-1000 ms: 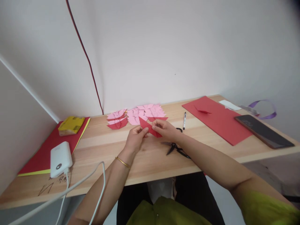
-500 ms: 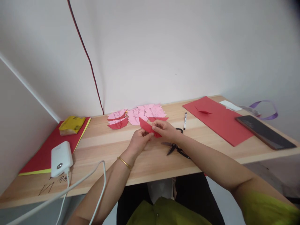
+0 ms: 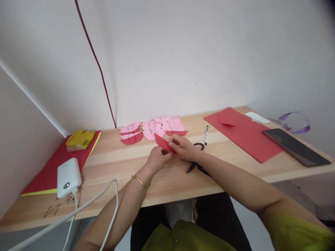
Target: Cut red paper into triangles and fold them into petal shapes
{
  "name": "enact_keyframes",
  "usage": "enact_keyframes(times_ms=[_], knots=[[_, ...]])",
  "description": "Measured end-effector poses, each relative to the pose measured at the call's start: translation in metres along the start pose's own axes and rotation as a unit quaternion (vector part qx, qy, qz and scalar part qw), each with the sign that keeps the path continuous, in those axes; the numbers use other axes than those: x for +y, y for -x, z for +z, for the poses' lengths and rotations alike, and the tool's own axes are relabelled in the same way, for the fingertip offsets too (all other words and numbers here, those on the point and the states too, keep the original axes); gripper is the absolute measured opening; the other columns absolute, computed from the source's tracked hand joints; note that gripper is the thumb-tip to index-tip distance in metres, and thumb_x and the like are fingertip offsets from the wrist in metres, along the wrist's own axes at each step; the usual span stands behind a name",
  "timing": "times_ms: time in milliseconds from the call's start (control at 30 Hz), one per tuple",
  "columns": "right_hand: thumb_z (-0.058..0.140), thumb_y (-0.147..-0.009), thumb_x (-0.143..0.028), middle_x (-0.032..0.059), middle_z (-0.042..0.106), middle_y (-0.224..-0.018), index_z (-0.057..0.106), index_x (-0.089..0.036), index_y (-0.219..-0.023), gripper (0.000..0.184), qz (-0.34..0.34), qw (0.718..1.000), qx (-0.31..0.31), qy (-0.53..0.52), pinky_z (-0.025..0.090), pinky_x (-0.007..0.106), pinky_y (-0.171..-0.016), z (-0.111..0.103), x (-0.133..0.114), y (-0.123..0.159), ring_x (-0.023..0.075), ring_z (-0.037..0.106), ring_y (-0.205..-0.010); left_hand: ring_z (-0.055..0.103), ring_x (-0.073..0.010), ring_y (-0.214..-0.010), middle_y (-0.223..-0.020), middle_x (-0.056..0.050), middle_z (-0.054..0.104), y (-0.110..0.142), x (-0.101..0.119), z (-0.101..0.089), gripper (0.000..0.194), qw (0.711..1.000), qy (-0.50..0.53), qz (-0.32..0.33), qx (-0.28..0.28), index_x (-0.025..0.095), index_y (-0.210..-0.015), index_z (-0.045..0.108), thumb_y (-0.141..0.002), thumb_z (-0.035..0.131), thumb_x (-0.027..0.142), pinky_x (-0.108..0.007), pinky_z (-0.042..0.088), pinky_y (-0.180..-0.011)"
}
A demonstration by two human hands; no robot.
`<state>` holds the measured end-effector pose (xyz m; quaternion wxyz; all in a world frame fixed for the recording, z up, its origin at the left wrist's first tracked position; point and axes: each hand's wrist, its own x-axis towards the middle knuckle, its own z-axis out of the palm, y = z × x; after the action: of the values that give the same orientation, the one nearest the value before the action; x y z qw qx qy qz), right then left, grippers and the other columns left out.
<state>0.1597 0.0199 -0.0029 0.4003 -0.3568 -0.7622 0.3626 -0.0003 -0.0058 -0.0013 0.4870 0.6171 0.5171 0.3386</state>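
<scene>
Between my two hands is a piece of folded red paper [image 3: 161, 141], held above the desk with one pointed end up and to the left. My left hand [image 3: 157, 158] grips its lower edge, and my right hand [image 3: 183, 147] pinches it from the right. My fingers hide its lower right part. Black scissors [image 3: 193, 166] lie on the desk under my right wrist, partly covered by it. Just behind my hands are folded pink paper pieces [image 3: 150, 129] in rows, along with red folded pieces [image 3: 132, 138] at their left front.
Red paper sheets [image 3: 251, 139] lie at right with a small red folded piece [image 3: 227, 122] on top. Near them are a pen [image 3: 206, 135] and a dark phone [image 3: 295, 146]. At left, a white power bank [image 3: 68, 176] with a cable and a yellow packet [image 3: 80, 139] rest on red sheets.
The red paper is turned slightly in my fingers and its lower right part is now covered. My right hand has shifted slightly left and hides more of the scissors.
</scene>
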Motion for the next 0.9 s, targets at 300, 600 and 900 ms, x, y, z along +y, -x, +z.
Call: enact_keyframes(times_ms=[300,600,900], knots=[[0.045,-0.087,-0.025,-0.0030,0.046,-0.066,0.045,-0.019,-0.080,0.009,-0.014,0.999,0.004,0.040,0.033,0.024,-0.055,-0.004,-0.004,-0.001,0.0108,0.040,-0.057,0.043,-0.0074,-0.051,-0.058,0.002,0.055,-0.004,-0.002,0.001,0.025,0.976,0.204,0.011,0.071,0.013,-0.077,0.063,-0.064,0.072,0.032,-0.021,0.034,-0.051],[0.046,-0.085,-0.030,-0.0048,0.041,-0.063,0.046,-0.018,-0.080,0.013,0.035,0.999,-0.010,0.005,0.033,0.023,-0.054,-0.006,-0.003,-0.002,0.0101,0.037,-0.056,0.047,-0.0080,-0.052,-0.056,0.002,0.056,-0.006,-0.003,-0.004,0.025,0.966,0.247,0.023,0.065,0.013,-0.071,0.064,-0.067,0.071,0.037,-0.021,0.037,-0.053],[0.049,-0.082,-0.023,-0.0035,0.048,-0.066,0.049,-0.018,-0.077,0.007,0.019,0.998,-0.048,0.024,0.033,0.021,-0.053,-0.004,-0.007,0.001,0.0086,0.040,-0.056,0.056,-0.0121,-0.062,-0.067,-0.002,0.064,-0.011,-0.013,-0.002,0.024,0.958,0.275,0.005,0.084,0.013,-0.072,0.065,-0.058,0.077,0.028,-0.025,0.044,-0.063]])
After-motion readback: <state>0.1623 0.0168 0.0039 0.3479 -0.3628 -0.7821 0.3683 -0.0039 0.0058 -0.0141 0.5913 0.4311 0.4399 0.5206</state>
